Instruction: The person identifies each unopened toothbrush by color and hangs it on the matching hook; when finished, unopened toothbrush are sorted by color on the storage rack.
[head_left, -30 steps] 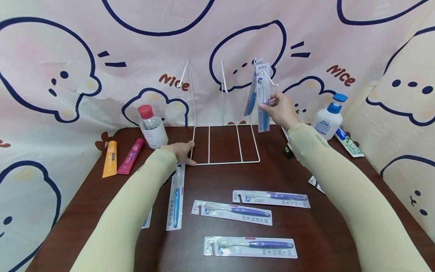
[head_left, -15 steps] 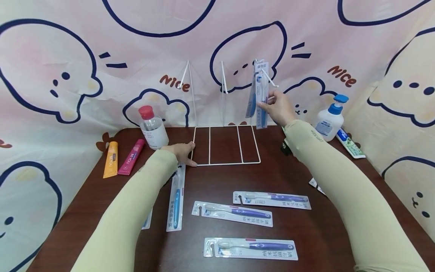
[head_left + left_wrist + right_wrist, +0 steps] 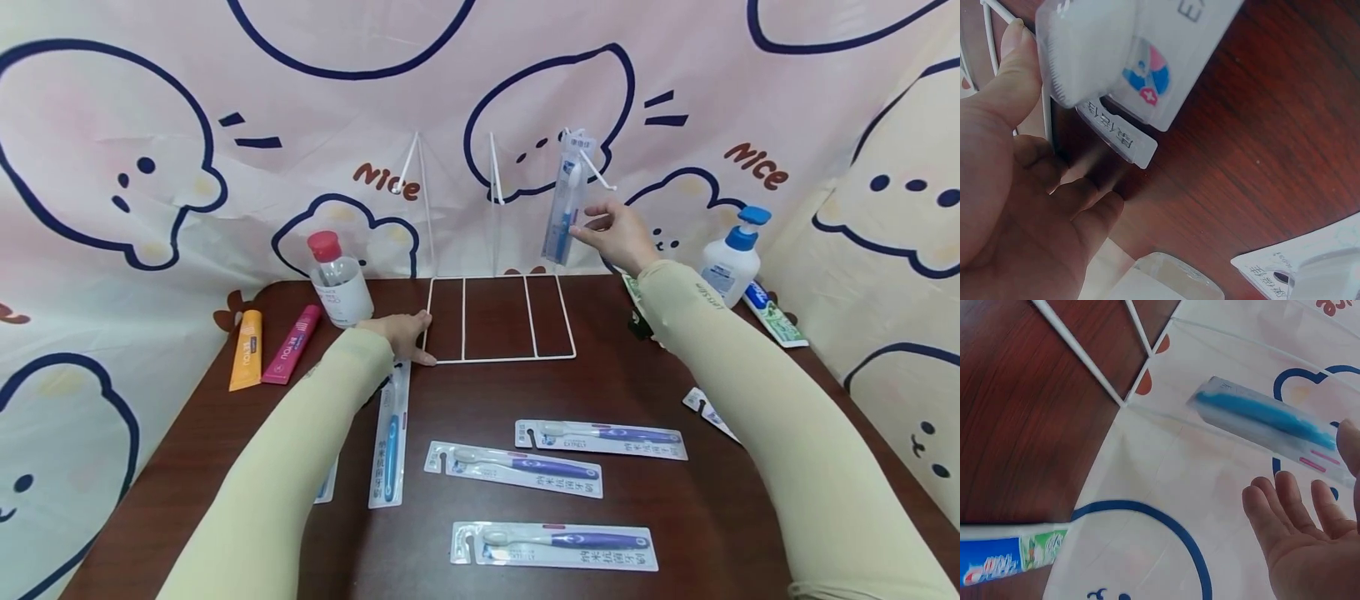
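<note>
My left hand (image 3: 406, 335) holds the front left corner of a white wire rack (image 3: 500, 360), its thumb lying along the wire. From the rack's right hook hang packaged blue toothbrushes (image 3: 567, 200), overlapping so I cannot tell them apart fully. My right hand (image 3: 618, 237) is beside them, fingers spread apart and thumb close to the pack's edge. In the right wrist view the hanging toothbrush pack (image 3: 1266, 419) shows beyond the thumb, outside the fingers. A packaged blue toothbrush (image 3: 391, 442) lies by the left wrist; its head end (image 3: 1094, 50) looms in the left wrist view.
Packaged purple toothbrushes (image 3: 554, 547) lie at the front of the table. Left of the rack are a red-capped bottle (image 3: 341, 283), a pink tube (image 3: 292, 343) and an orange tube (image 3: 247, 350). A pump bottle (image 3: 729, 265) and a toothpaste tube (image 3: 776, 315) stand right.
My right hand has let go of the toothbrush pack it pinched. The pack has swung left against the one behind it. My left hand has stayed on the rack.
</note>
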Demonstrator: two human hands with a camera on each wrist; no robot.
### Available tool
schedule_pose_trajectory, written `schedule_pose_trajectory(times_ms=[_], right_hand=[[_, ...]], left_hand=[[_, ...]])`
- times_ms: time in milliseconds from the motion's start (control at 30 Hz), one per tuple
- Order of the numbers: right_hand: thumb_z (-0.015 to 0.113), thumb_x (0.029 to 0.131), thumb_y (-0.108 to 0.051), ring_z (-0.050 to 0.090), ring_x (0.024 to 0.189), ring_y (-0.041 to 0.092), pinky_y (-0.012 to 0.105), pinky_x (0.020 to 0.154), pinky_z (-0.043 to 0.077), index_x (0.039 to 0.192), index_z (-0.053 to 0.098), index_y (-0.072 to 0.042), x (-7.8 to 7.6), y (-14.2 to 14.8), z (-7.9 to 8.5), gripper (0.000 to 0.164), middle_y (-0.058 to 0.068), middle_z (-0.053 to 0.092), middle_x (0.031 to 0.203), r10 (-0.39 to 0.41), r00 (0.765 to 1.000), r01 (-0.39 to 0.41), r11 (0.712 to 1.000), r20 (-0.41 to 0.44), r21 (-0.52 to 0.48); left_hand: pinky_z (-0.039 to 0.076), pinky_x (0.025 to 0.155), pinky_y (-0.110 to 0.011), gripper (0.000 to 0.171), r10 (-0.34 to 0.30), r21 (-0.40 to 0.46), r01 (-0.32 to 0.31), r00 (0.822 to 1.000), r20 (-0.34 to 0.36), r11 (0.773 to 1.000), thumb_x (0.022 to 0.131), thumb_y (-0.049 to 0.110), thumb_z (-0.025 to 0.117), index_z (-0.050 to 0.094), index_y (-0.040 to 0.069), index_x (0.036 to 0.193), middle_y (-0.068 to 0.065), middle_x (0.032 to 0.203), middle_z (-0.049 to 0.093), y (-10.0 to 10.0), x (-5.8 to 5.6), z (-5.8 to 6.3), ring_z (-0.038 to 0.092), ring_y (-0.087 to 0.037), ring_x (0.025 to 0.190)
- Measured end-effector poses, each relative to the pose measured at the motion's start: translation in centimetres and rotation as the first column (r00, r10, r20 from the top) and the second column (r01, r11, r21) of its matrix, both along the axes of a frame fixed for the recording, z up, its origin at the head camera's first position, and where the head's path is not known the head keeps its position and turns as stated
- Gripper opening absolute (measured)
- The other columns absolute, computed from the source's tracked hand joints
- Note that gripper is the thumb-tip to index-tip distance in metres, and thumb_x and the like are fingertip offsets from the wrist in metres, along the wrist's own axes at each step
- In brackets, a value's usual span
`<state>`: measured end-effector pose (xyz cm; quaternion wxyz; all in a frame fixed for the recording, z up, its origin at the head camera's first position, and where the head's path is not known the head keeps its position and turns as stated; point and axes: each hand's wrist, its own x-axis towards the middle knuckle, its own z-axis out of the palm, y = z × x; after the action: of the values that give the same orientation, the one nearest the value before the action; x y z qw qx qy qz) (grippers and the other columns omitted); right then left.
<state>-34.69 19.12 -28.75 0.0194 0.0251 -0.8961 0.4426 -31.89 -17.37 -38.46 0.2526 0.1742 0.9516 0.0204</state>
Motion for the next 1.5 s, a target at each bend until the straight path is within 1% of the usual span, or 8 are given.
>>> schedule_pose_trajectory(times_ms=[167,333,533,667,800,1033,1200,1500], right_hand=[[0.064,0.081,-0.047,0.052,0.105,0.026,0.042,0.087,0.044,0.129,0.048,-0.013,1.4,2.0,0.2,0.060,0.009,0.055,0.115,0.061,0.998,-0.060,0.993,-0.012,0.098],[0.060,0.082,-0.051,0.049,0.110,0.030,0.048,0.088,0.044,0.128,0.049,-0.012,4.2,5.2,0.6,0.061,0.011,0.054,0.119,0.139,0.990,-0.139,0.959,0.020,0.246],[0.062,0.084,-0.047,0.054,0.103,0.029,0.049,0.084,0.046,0.118,0.058,-0.011,9.4,9.4,0.9,0.050,0.009,0.059,0.111,0.205,0.978,-0.205,0.882,0.045,0.424],[0.065,0.084,-0.039,0.059,0.091,0.025,0.045,0.075,0.050,0.112,0.063,-0.009,12.8,12.1,0.6,0.041,0.010,0.063,0.105,0.229,0.968,-0.246,0.799,0.101,0.548],[0.066,0.084,-0.039,0.059,0.085,0.023,0.043,0.070,0.050,0.110,0.064,-0.005,14.8,15.0,-0.5,0.043,0.012,0.064,0.101,0.195,0.967,-0.255,0.745,0.164,0.617],[0.064,0.083,-0.042,0.058,0.085,0.036,0.047,0.065,0.049,0.110,0.062,0.005,15.3,20.7,-4.6,0.054,0.027,0.060,0.102,0.023,0.974,-0.166,0.756,0.227,0.633],[0.059,0.084,-0.050,0.055,0.086,0.041,0.045,0.061,0.048,0.114,0.055,0.014,15.0,24.0,-7.3,0.071,0.035,0.054,0.107,-0.114,0.944,-0.107,0.782,0.310,0.614],[0.060,0.074,-0.065,0.056,0.079,0.032,0.037,0.057,0.048,0.115,0.051,0.017,14.3,25.6,-8.8,0.092,0.035,0.052,0.106,-0.130,0.915,-0.119,0.817,0.381,0.564]], left_hand=[[0.017,0.108,-0.045,0.095,-0.008,0.001,0.008,1.000,0.007,1.000,0.079,0.055,0.060,0.012,0.010,0.148,-0.009,0.153,0.008,0.2,-0.1,-0.1,0.015,-0.027,0.137],[0.018,0.108,-0.046,0.096,-0.021,0.021,0.020,1.000,0.012,1.000,0.079,0.054,0.061,0.013,0.008,0.148,-0.011,0.153,0.007,0.2,-0.3,-0.2,0.015,-0.029,0.137],[0.017,0.108,-0.047,0.098,-0.013,0.043,0.012,1.000,0.019,0.999,0.077,0.054,0.063,0.012,0.008,0.148,-0.011,0.152,0.007,0.0,-0.4,-0.2,0.014,-0.029,0.137],[0.018,0.107,-0.048,0.100,-0.013,0.045,0.012,1.000,0.007,0.999,0.075,0.056,0.063,0.014,0.008,0.148,-0.013,0.152,0.010,-0.1,-0.4,-0.1,0.016,-0.030,0.136],[0.020,0.106,-0.049,0.100,-0.021,0.048,0.021,1.000,-0.005,0.999,0.075,0.057,0.063,0.016,0.007,0.147,-0.014,0.152,0.011,-0.2,-0.3,0.2,0.018,-0.031,0.136],[0.019,0.106,-0.050,0.099,-0.027,0.048,0.028,1.000,-0.003,0.998,0.076,0.055,0.063,0.014,0.007,0.147,-0.015,0.151,0.011,-0.1,0.1,0.2,0.018,-0.033,0.136],[0.018,0.106,-0.050,0.098,-0.048,0.047,0.048,0.999,-0.012,0.998,0.077,0.055,0.062,0.014,0.005,0.147,-0.016,0.151,0.011,0.0,0.2,0.0,0.018,-0.033,0.135],[0.018,0.107,-0.048,0.099,-0.041,0.041,0.042,0.999,-0.021,0.998,0.076,0.057,0.062,0.015,0.007,0.147,-0.014,0.151,0.012,-0.2,-0.1,-0.3,0.018,-0.032,0.136]])
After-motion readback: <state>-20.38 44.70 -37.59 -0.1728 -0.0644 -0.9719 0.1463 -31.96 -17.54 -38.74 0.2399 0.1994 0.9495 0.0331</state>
